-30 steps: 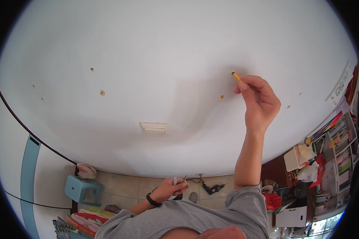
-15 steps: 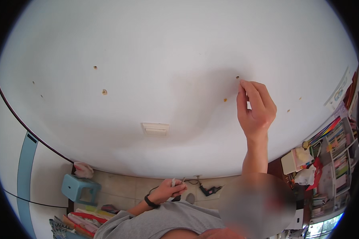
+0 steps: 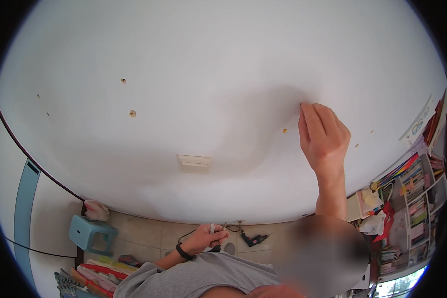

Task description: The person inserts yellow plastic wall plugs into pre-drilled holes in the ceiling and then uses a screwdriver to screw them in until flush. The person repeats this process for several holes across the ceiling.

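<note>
My right hand (image 3: 325,134) is raised against the white wall (image 3: 208,69). Its fingertips are pinched together over the upper of two drilled holes, which they almost fully cover; whatever they hold is hidden. A yellowish hole (image 3: 284,131) shows just below and left of these fingers. Low down, in front of my body, my left hand (image 3: 199,240) is closed around a thin grey rod-like piece (image 3: 225,226) and a small white piece (image 3: 212,228), both too small to name. On the wall's left side are an upper hole (image 3: 123,80) and a lower, chipped one (image 3: 132,113).
A white switch plate (image 3: 194,164) is on the wall between the holes. On the tiled floor lies a corded power drill (image 3: 254,240). A blue stool (image 3: 92,233) stands at left beside folded cloths (image 3: 102,273). Crowded bookshelves (image 3: 416,208) line the right.
My right fingertips have come onto the upper right hole, which showed just above them before. The left hand keeps its grip, and the whole view has shifted slightly.
</note>
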Demonstrator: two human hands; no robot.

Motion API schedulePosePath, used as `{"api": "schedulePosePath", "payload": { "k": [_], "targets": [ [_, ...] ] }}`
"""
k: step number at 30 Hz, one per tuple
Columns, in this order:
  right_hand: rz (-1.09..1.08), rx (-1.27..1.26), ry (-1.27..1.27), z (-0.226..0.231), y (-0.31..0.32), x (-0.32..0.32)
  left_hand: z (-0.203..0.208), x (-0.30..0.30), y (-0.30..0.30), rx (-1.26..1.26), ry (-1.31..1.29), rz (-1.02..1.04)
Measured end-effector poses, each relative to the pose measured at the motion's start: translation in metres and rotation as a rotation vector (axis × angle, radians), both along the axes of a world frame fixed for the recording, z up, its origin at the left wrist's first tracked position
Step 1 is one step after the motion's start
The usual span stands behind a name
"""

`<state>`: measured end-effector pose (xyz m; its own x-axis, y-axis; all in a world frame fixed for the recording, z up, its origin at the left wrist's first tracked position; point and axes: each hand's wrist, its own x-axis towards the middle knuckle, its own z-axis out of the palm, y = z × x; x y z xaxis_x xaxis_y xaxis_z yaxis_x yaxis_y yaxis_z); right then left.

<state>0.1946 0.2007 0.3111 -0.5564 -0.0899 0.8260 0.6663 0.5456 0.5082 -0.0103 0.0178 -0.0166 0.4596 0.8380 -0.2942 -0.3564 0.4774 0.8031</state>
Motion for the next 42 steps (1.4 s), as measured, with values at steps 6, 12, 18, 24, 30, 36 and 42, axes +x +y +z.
{"api": "schedulePosePath", "payload": {
  "k": [6, 12, 18, 24, 30, 36, 42],
  "targets": [
    [-0.050, -0.051, -0.041, 0.005, -0.008, -0.002, -0.002, -0.002, 0.002, 0.007, -0.001, 0.000],
    [-0.165, -0.142, -0.129, 0.016, -0.018, -0.006, -0.001, -0.005, 0.001, -0.001, 0.010, 0.023],
    [-0.277, -0.199, -0.233, 0.025, -0.022, -0.007, -0.001, -0.007, 0.001, -0.011, -0.014, 0.018],
    [-0.187, -0.224, -0.174, 0.025, -0.021, -0.007, -0.004, -0.007, -0.001, 0.005, -0.016, 0.013],
    [-0.108, -0.249, -0.105, 0.020, -0.021, -0.003, -0.005, -0.006, -0.003, 0.000, -0.027, 0.012],
    [-0.055, -0.273, -0.076, 0.017, -0.019, -0.003, 0.004, -0.004, -0.005, 0.002, 0.021, 0.025],
    [-0.008, -0.293, -0.009, 0.014, -0.020, 0.000, 0.004, -0.004, -0.006, 0.005, 0.012, 0.019]
  ]
}}
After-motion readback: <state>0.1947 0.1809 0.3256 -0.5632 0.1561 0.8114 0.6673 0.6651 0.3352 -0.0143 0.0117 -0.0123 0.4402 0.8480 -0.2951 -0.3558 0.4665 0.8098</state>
